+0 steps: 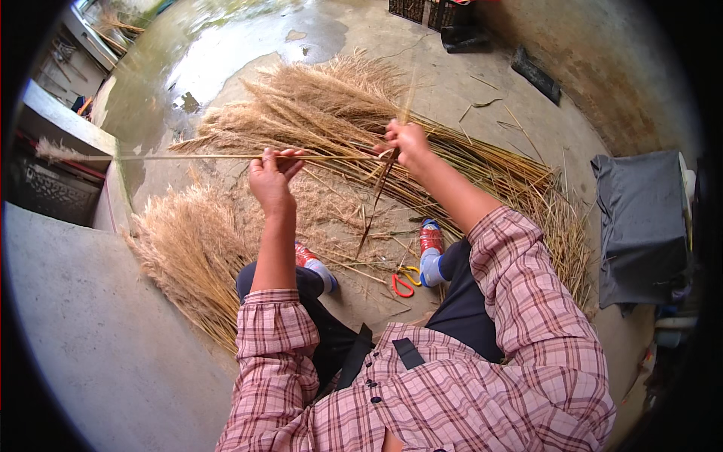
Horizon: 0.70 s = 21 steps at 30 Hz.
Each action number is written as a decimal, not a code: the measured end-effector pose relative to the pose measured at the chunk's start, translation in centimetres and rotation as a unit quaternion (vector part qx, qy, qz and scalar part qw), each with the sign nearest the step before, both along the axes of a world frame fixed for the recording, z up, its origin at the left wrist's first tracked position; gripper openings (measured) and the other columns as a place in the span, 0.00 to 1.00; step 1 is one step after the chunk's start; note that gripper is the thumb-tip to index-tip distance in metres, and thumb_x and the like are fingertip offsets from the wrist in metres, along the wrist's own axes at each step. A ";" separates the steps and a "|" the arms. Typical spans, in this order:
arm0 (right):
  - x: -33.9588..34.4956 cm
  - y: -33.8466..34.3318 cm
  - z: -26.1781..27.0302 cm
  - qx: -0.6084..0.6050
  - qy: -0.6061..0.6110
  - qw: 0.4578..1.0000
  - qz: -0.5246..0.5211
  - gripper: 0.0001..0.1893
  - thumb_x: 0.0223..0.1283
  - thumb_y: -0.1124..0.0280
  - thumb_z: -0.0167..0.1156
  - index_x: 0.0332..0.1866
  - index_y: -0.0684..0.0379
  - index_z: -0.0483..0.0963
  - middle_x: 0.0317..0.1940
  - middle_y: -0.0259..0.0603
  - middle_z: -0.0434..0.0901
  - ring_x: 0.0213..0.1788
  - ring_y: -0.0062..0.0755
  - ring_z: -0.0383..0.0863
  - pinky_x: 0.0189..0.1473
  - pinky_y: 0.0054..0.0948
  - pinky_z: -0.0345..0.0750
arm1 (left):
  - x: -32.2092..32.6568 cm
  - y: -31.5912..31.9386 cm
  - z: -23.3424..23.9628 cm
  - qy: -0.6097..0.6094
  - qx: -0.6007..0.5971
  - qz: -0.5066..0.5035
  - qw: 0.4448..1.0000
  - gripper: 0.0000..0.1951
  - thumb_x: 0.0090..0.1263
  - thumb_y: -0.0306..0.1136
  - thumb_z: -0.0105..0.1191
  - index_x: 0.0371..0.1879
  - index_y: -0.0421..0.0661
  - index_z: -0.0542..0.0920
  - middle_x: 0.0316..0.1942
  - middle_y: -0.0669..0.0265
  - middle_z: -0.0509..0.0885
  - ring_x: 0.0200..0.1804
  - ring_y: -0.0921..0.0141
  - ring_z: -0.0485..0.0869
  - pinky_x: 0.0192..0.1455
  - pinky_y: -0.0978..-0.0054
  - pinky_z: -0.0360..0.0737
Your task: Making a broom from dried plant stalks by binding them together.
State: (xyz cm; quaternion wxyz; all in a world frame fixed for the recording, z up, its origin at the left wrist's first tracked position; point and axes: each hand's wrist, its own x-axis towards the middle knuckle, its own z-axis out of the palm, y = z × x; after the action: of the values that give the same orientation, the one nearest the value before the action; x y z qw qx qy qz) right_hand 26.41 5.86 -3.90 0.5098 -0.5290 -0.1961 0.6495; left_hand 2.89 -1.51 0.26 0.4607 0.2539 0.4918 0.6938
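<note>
A single reed stalk point(214, 156) with a feathery plume at its far left end runs level across the view. My left hand point(274, 178) grips it mid-length between thumb and fingers. At the stalk's right end my right hand point(408, 144) is closed around it and around a dry leaf strip point(373, 212), which hangs down dark and narrow; a pale, blurred blade sticks up above the fist. Under both hands lies a large heap of plumed reeds point(316, 113), its stalks pointing right. Another bundle of plumes point(192, 243) rests to the left of my legs.
Scissors with red and yellow handles point(404, 284) lie on the concrete floor between my feet, among loose fluff and stalk bits. A wet patch point(209, 51) spreads at the far left. Black boots point(535, 76) lie by the right wall, and a cloth-covered object point(641, 226) stands right.
</note>
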 end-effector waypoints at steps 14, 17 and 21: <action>5.2 1.7 3.5 0.260 -0.327 0.895 0.159 0.16 0.51 0.57 0.67 0.36 0.60 0.78 0.29 0.33 0.78 0.30 0.19 0.74 0.34 0.21 0.72 | -3.3 0.0 -1.2 -0.040 -0.051 0.067 0.996 0.09 0.71 0.31 0.45 0.31 0.39 0.67 0.29 0.55 0.81 0.31 0.61 0.85 0.30 0.66 0.87; -0.3 -2.2 5.9 0.335 -0.382 0.789 0.346 0.19 0.46 0.52 0.69 0.36 0.56 0.79 0.32 0.33 0.80 0.36 0.25 0.77 0.38 0.28 0.74 | -1.1 0.3 -0.6 -0.037 -0.051 0.047 0.997 0.09 0.70 0.32 0.48 0.31 0.40 0.67 0.28 0.55 0.82 0.28 0.62 0.85 0.27 0.67 0.87; -2.5 -3.1 4.2 0.452 -0.453 0.692 0.334 0.18 0.42 0.51 0.69 0.31 0.55 0.79 0.26 0.36 0.78 0.33 0.33 0.78 0.36 0.33 0.74 | 0.6 0.5 -0.6 -0.056 -0.036 0.012 0.998 0.10 0.69 0.33 0.50 0.31 0.40 0.67 0.28 0.54 0.81 0.28 0.62 0.85 0.28 0.67 0.87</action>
State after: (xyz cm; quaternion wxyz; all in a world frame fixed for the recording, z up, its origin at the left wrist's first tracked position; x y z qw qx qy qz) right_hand 23.92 2.71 0.27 0.2860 -0.3644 -0.8370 0.2912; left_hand 3.51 -1.04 -0.30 0.4882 0.1923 0.4926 0.6943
